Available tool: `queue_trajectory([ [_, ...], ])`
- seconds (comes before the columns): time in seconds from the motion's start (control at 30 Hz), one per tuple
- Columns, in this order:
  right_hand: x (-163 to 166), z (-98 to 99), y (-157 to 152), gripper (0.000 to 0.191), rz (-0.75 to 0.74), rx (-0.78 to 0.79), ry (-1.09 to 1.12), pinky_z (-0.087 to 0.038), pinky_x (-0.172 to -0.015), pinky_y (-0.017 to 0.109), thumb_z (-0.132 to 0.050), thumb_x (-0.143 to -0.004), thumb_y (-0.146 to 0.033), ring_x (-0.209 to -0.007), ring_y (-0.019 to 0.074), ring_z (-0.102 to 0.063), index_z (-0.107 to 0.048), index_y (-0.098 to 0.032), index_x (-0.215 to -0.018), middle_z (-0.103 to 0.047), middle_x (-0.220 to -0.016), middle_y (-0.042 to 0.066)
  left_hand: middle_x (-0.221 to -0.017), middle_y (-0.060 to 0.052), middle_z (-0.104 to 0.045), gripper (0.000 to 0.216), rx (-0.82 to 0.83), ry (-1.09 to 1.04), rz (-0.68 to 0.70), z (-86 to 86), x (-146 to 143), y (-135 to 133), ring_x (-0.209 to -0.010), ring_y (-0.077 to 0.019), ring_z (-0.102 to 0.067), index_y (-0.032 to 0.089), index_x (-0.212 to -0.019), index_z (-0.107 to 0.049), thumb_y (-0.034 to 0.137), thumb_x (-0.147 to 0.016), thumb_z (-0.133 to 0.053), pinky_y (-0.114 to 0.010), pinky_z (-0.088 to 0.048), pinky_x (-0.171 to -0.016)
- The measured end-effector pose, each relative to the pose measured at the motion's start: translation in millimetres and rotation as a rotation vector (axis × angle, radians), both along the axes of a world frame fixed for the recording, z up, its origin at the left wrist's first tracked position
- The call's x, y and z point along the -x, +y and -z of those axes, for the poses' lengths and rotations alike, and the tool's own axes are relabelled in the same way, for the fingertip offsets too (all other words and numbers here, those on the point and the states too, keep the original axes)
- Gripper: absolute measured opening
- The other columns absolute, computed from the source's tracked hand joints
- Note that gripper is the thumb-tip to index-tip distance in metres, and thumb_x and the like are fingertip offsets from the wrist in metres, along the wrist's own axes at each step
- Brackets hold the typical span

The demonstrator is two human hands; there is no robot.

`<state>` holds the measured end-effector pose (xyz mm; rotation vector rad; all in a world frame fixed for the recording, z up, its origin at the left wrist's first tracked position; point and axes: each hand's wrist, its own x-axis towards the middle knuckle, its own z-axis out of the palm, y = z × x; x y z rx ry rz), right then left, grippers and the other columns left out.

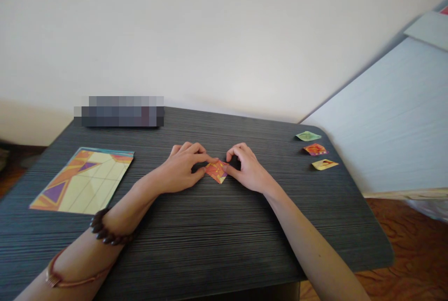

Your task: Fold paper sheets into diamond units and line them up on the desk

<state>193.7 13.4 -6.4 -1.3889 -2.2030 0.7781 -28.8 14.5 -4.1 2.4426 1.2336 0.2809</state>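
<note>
A small folded piece of orange patterned paper (217, 172) lies on the dark table, one corner pointing towards me. My left hand (185, 166) pinches its left and upper edge between thumb and index finger. On the other side, my right hand (247, 165) has its thumb at the paper's right corner, with the fingers curled. To the far right lie three small folded papers: a green one (308, 136), an orange-red one (316, 150) and a yellow one (325, 164).
A stack of patterned paper sheets (100, 182) rests at the table's left. Behind it, a blurred-out dark object (121, 113) stands near the wall. The dark wood-grain table (217, 240) meets a white wall (224, 49) at the back. A pale panel (388, 119) rises beyond the right edge.
</note>
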Motion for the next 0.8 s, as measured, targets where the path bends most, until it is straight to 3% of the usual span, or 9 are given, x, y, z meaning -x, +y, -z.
queue_trajectory([
  [0.17,-4.1,0.6,0.4,0.009,-0.049,0.012,0.031,-0.039,-0.087,0.035,-0.060,-0.081,-0.024,-0.094,0.0167,-0.048,-0.054,-0.022,-0.087,-0.050,-0.095,0.003,-0.103,-0.003,-0.053,0.036,0.008,0.003,0.044,-1.9,3.4,0.0,-0.101,-0.0220,-0.045,0.037,-0.120,-0.056,0.031,-0.087,-0.045,-0.040,-0.030,-0.088],
  [0.4,-4.6,-1.1,-2.9,0.009,-0.059,-0.042,0.037,-0.039,-0.083,0.032,-0.059,-0.083,-0.023,-0.087,0.0160,-0.049,-0.057,-0.023,-0.092,-0.058,-0.092,0.002,-0.107,-0.003,-0.056,0.036,-0.040,-0.054,0.047,3.1,5.6,-0.6,-0.100,-0.0212,-0.047,0.035,-0.121,-0.056,0.045,-0.087,-0.048,-0.038,-0.029,-0.087],
  [0.63,-8.4,-1.4,-0.8,0.023,-0.092,-0.007,0.108,-0.041,-0.082,0.030,-0.054,-0.082,-0.011,-0.088,0.0151,-0.051,-0.057,-0.023,-0.101,-0.061,-0.098,0.001,-0.105,-0.004,-0.057,0.034,-0.074,-0.060,0.062,7.0,7.3,0.7,-0.097,-0.0209,-0.049,0.033,-0.118,-0.059,0.044,-0.087,-0.048,-0.036,-0.031,-0.084],
  [0.8,-4.1,1.7,-2.5,0.021,-0.060,-0.046,0.084,-0.040,-0.084,0.033,-0.055,-0.083,-0.016,-0.091,0.0162,-0.051,-0.058,-0.023,-0.102,-0.061,-0.098,0.002,-0.105,-0.004,-0.057,0.035,-0.069,-0.049,0.061,5.2,6.4,0.1,-0.098,-0.0213,-0.048,0.033,-0.118,-0.059,0.045,-0.088,-0.047,-0.036,-0.031,-0.083],
])
